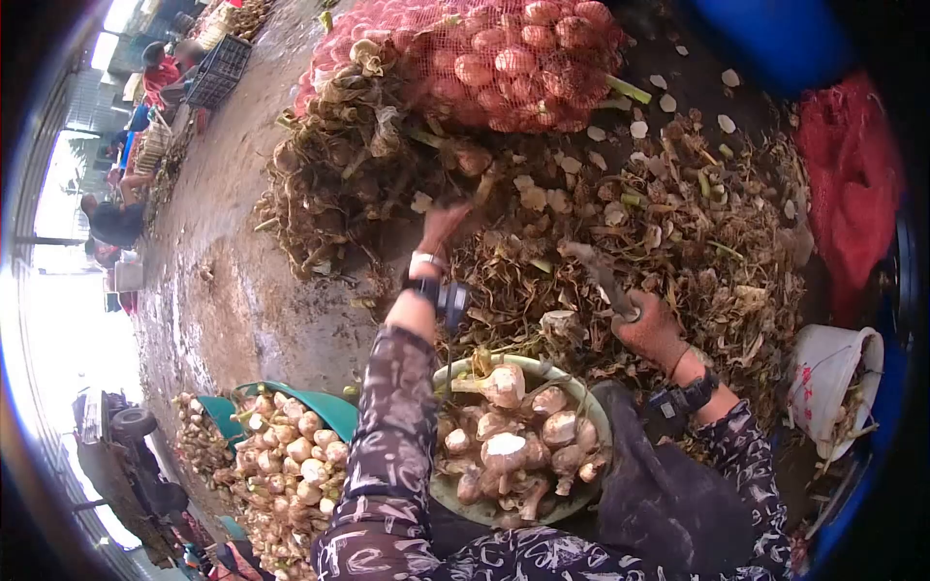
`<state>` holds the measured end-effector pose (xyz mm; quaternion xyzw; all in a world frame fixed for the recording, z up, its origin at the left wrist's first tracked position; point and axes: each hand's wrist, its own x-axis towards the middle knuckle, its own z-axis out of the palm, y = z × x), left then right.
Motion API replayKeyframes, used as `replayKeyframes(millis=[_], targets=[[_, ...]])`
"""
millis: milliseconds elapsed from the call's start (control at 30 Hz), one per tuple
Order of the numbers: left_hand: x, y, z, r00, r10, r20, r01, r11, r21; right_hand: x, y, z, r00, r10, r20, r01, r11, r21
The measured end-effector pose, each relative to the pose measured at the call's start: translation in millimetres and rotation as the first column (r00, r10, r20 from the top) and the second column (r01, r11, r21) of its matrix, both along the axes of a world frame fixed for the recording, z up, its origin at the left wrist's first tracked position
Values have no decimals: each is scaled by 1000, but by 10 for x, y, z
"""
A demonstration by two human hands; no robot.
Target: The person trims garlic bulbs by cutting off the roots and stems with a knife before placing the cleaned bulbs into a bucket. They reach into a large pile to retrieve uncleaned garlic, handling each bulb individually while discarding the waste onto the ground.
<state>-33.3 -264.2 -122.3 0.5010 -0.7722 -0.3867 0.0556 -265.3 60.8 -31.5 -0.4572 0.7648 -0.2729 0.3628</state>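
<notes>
Left hand: stretched forward, fingers down among the dry stalks on the ground; blurred, so I cannot tell whether it grips anything.
Right hand: gloved, closed around the handle of a knife, blade pointing up and left over the stalks.
Bowl: on the person's lap between both arms, filled with trimmed bulbs.
Net sack: full of bulbs, lying beyond the stalks.
Green tray: left of the bowl, beside a heap of bulbs.
White bucket: right of the right hand.
</notes>
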Motion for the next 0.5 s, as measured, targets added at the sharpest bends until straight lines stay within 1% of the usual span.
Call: replayKeyframes(millis=[33,67,100,133,167,200,233,267,300,333,367,400,433,467,500], targets=[[67,186,87,972,1,-237,35,988,150,18,-51,50,1000,-7,9,7,1000,1],[129,380,193,894,46,-445,104,946,308,58,-118,138,999,-32,-27,28,989,-145],[115,744,608,747,167,-643,147,902,405,107,-182,209,997,-59,-59,40,957,-286],[152,947,776,752,166,-638,147,901,407,135,-248,242,997,-61,-53,44,958,-285],[184,1111,901,641,369,-673,201,765,612,146,-322,279,997,-45,-55,27,955,-297],[215,1259,1003,524,570,-633,285,583,761,173,-394,324,998,-27,-57,8,951,-309],[235,1395,1075,525,568,-634,282,586,759,203,-487,447,998,-26,-54,8,950,-313],[244,1527,1131,683,224,-696,173,875,452,221,-560,619,1000,-25,-6,22,942,-335],[226,1620,1208,820,-108,-562,152,988,33,247,-596,814,999,-24,41,36,934,-356],[164,1673,1379,850,-303,-432,231,950,-211,287,-609,1038,999,-27,42,40,932,-359],[160,1713,1398,849,-308,-429,237,948,-212,325,-609,1272,995,-32,94,80,823,-563],[161,1774,1416,823,-299,-483,218,951,-219,344,-576,1400,990,-19,143,119,670,-733],[174,1834,1455,793,-291,-535,198,954,-227,368,-521,1215,990,-18,143,118,669,-734],[199,1883,1513,789,-278,-547,191,958,-212,369,-494,818,996,85,25,-66,905,-421],[235,1934,1563,785,-261,-561,173,963,-206,296,-490,548,972,229,-51,-231,972,-30]])
